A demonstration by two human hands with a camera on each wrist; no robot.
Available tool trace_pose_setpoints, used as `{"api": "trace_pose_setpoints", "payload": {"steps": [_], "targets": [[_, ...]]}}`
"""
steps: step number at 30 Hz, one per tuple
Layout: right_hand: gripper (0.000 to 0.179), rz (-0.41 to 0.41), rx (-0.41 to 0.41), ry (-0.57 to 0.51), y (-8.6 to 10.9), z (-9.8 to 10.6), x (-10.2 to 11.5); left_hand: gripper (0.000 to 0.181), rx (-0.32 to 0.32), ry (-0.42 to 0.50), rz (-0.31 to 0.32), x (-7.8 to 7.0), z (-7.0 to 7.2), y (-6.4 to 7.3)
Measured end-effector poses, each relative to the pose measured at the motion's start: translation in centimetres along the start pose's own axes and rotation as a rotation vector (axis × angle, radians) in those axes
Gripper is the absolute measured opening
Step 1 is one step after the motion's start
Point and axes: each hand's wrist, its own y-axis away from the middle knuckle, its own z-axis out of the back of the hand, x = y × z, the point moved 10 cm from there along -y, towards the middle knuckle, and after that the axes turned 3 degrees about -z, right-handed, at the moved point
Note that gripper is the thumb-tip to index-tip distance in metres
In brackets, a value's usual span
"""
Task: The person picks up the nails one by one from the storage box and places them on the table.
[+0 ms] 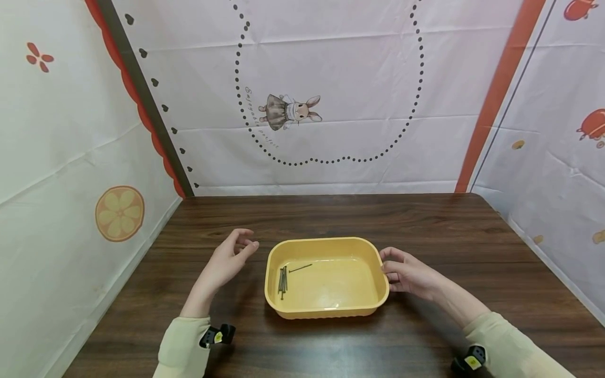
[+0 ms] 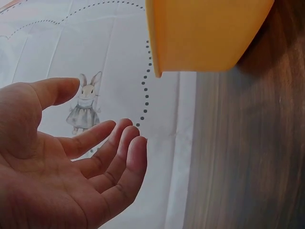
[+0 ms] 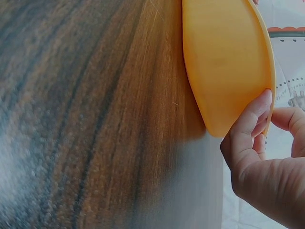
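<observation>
A yellow plastic tray [image 1: 331, 314] with rounded corners rests on the dark wooden table. Inside it, several thin dark metal nails [image 1: 282, 281] lie bunched near the left wall, and one single nail [image 1: 300, 268] lies apart, slanting toward the middle. At the tray's right side my right hand [image 1: 408, 275] pinches the rim; the right wrist view shows the thumb at the rim and the fingers [image 3: 250, 117] against the outer wall. My left hand [image 1: 230, 260] hovers left of the tray, holding nothing. Its fingers are loosely bent and apart from the tray in the left wrist view.
The brown wood-grain table [image 1: 321, 215] reaches back to a white patterned cloth [image 1: 350, 105] hung behind it. Similar cloth walls stand at the left and right edges. Each sleeve carries a small black wrist device.
</observation>
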Motion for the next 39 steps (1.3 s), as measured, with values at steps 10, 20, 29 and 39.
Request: {"api": "trace_pose_setpoints", "payload": {"steps": [10,20,29,39], "targets": [[0.020,0.008,0.001,-0.003,0.0,0.0,0.2,0.046,0.031,0.155,0.052,0.7,-1.4,-0.1],[0.019,0.007,0.008,-0.003,0.1,-0.1,0.2,0.046,0.075,0.257,0.098,1.3,-2.6,0.3],[0.019,0.004,0.004,0.000,0.1,0.0,0.2,0.044,0.135,0.361,0.160,1.9,-4.1,0.6],[0.019,-0.003,-0.006,-0.004,0.0,0.1,0.0,0.045,0.192,0.419,0.198,2.7,-5.4,1.2]]}}
